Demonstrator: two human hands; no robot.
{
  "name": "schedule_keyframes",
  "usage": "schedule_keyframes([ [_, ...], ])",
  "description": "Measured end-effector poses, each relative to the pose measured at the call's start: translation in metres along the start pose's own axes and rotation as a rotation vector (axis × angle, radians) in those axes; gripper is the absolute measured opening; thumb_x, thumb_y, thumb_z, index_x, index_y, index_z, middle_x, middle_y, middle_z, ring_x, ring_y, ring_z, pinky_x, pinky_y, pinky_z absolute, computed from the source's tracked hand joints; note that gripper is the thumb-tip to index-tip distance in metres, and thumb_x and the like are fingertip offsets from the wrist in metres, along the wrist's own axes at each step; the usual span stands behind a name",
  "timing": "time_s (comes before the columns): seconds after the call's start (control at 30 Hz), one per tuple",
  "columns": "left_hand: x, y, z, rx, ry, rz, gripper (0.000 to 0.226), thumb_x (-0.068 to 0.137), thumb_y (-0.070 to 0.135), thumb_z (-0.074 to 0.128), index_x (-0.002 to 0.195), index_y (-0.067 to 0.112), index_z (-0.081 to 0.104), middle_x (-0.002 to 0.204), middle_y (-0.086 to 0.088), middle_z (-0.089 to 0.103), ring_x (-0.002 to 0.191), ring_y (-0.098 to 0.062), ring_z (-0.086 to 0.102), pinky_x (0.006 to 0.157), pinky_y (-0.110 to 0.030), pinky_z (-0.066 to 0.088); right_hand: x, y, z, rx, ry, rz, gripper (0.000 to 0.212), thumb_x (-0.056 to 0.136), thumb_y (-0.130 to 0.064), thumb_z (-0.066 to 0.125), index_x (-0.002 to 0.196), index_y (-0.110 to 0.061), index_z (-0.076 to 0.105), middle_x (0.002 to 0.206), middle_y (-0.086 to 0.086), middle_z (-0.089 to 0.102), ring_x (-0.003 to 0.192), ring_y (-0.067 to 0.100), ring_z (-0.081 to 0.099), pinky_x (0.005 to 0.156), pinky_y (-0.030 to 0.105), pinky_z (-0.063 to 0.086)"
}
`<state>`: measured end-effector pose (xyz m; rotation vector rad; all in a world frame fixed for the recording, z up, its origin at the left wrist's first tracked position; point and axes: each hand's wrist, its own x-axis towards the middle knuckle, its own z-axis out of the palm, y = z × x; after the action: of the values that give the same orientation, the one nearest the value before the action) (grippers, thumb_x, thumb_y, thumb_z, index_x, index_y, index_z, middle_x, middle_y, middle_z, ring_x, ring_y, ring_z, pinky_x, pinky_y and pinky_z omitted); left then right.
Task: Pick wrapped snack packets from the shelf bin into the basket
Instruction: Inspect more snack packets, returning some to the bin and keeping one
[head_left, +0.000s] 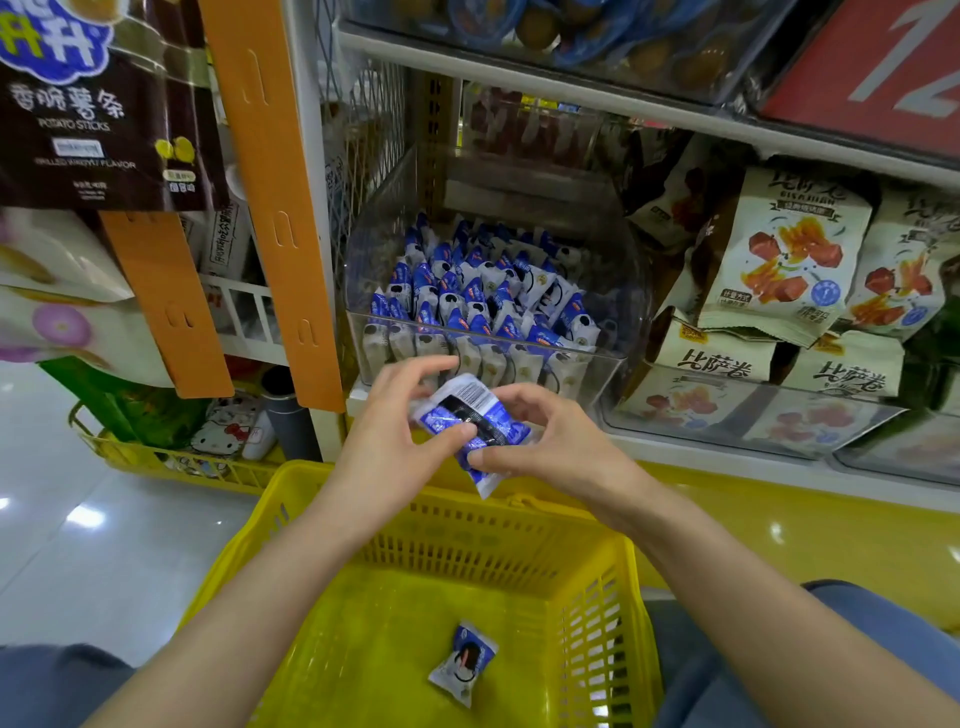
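Both hands are meeting just in front of the bin (615, 364), above the far rim of the basket (631, 597). The left hand (395, 441) is curling its fingers and thumb around the held packets (467, 408), a small bunch in blue and white wrap; how many are in the bunch, I cannot tell. The right hand (550, 441) is pinching the same bunch from the right, with the thumb low and the fingers bent over the top. One packet end is hanging down between the two hands. The basket is standing near, under the arms, and a lone packet (465, 662) is lying on its bottom. The bin is sitting on the shelf (675, 449), and the bin packets (467, 291) are filling it.
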<state>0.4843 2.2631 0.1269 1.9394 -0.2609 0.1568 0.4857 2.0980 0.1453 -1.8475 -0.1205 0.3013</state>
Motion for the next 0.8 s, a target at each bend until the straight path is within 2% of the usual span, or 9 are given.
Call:
schedule_keyframes([
  [0.1, 0.001, 0.005, -0.009, 0.114, -0.189, 0.16, 0.043, 0.082, 0.017, 0.067, 0.109, 0.048, 0.054, 0.125, 0.032, 0.043, 0.12, 0.02, 0.034, 0.089, 0.006, 0.025, -0.001, -0.003, -0.007, -0.12, -0.047, -0.021, 0.044, 0.067, -0.016, 0.081, 0.105, -0.029, 0.061, 0.102, -0.013, 0.065, 0.09, -0.006, 0.061, 0.077, 0.012, 0.048],
  [0.17, 0.0, 0.003, -0.009, 0.13, -0.233, 0.161, 0.035, 0.085, 0.019, 0.064, 0.106, 0.047, 0.058, 0.118, 0.03, 0.051, 0.114, 0.015, 0.043, 0.091, 0.0, 0.032, 0.001, -0.001, -0.01, -0.162, -0.03, 0.006, 0.053, 0.068, -0.023, 0.081, 0.115, -0.028, 0.057, 0.112, -0.01, 0.063, 0.102, 0.002, 0.059, 0.086, 0.02, 0.048],
  [0.23, 0.001, 0.0, -0.009, 0.155, -0.177, 0.145, 0.027, 0.086, 0.021, 0.062, 0.107, 0.038, 0.061, 0.11, 0.02, 0.058, 0.103, 0.007, 0.052, 0.085, -0.009, 0.042, 0.002, -0.001, -0.01, -0.051, -0.019, 0.062, 0.058, 0.071, -0.022, 0.079, 0.123, -0.021, 0.052, 0.108, -0.003, 0.067, 0.096, 0.008, 0.065, 0.078, 0.023, 0.052],
  [0.3, 0.001, 0.001, -0.009, 0.187, -0.095, 0.154, 0.021, 0.087, 0.022, 0.06, 0.107, 0.031, 0.062, 0.103, 0.013, 0.06, 0.094, 0.002, 0.055, 0.076, -0.012, 0.046, 0.001, -0.002, -0.009, 0.092, -0.033, 0.068, 0.053, 0.075, -0.02, 0.075, 0.122, -0.017, 0.051, 0.1, -0.003, 0.072, 0.085, 0.005, 0.068, 0.066, 0.015, 0.051],
  [0.4, -0.002, 0.002, -0.008, 0.285, -0.028, 0.211, 0.021, 0.089, 0.028, 0.055, 0.108, 0.023, 0.062, 0.099, 0.009, 0.062, 0.086, -0.002, 0.057, 0.068, -0.014, 0.047, -0.002, -0.003, -0.003, 0.143, -0.044, 0.019, 0.047, 0.076, -0.019, 0.074, 0.118, -0.02, 0.054, 0.097, -0.003, 0.073, 0.085, 0.002, 0.067, 0.069, 0.011, 0.049],
  [0.53, -0.009, 0.002, -0.003, 0.444, -0.001, 0.239, 0.024, 0.093, 0.031, 0.049, 0.112, 0.018, 0.058, 0.094, 0.003, 0.064, 0.077, -0.009, 0.054, 0.066, -0.026, 0.046, -0.004, 0.003, 0.01, 0.121, 0.018, -0.023, 0.037, 0.079, -0.01, 0.071, 0.111, -0.02, 0.056, 0.098, 0.002, 0.068, 0.082, 0.006, 0.067, 0.074, 0.019, 0.055],
  [0.63, -0.009, 0.0, -0.002, 0.519, 0.017, 0.278, 0.022, 0.094, 0.023, 0.047, 0.11, 0.013, 0.059, 0.089, -0.002, 0.064, 0.073, -0.012, 0.051, 0.061, -0.026, 0.039, -0.003, 0.004, 0.016, 0.081, 0.021, -0.063, 0.034, 0.082, -0.006, 0.067, 0.103, -0.028, 0.053, 0.096, -0.002, 0.063, 0.077, 0.004, 0.066, 0.069, 0.021, 0.057],
  [0.73, -0.007, 0.0, -0.002, 0.491, 0.029, 0.252, 0.015, 0.095, 0.019, 0.047, 0.099, 0.012, 0.06, 0.075, 0.0, 0.06, 0.063, -0.011, 0.051, 0.056, -0.027, 0.041, 0.0, 0.004, 0.017, 0.045, 0.025, -0.099, 0.035, 0.083, -0.009, 0.066, 0.1, -0.034, 0.05, 0.102, -0.002, 0.063, 0.082, 0.005, 0.065, 0.067, 0.021, 0.056],
  [0.8, -0.005, 0.001, -0.002, 0.387, 0.063, 0.189, 0.012, 0.094, 0.017, 0.048, 0.091, 0.016, 0.059, 0.063, 0.009, 0.053, 0.056, -0.006, 0.05, 0.051, -0.017, 0.037, 0.001, 0.005, 0.018, 0.083, 0.018, -0.115, 0.033, 0.084, -0.011, 0.065, 0.105, -0.032, 0.05, 0.109, -0.001, 0.062, 0.084, 0.005, 0.066, 0.066, 0.02, 0.056],
])
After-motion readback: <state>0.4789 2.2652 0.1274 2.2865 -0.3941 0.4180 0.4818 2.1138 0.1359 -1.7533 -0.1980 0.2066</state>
